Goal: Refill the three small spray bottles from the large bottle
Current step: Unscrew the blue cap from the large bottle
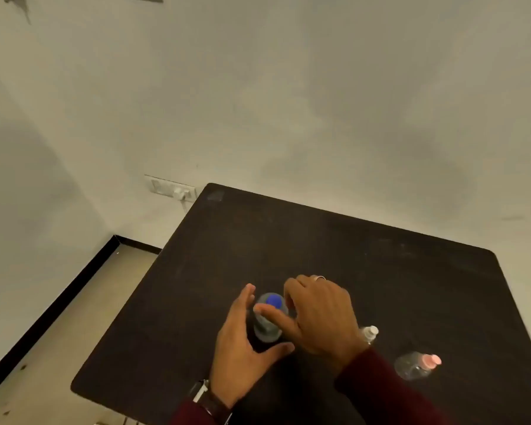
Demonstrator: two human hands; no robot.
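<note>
The large bottle (265,328), clear with a blue cap (273,300), stands upright near the middle of the dark table (334,246). My left hand (242,342) wraps its body, fingers on the left side and thumb on the near side. My right hand (316,314) reaches over the top, with thumb and curled fingers pinching around the cap. To the right stand two small spray bottles: a white-capped one (371,332), partly hidden behind my right wrist, and a clear one with a pink cap (417,365). I see no third small bottle.
The table's far edge meets a pale wall with a socket plate (169,187) at the left. Beige floor (59,332) and a black skirting lie left of the table. A watch sits on my left wrist.
</note>
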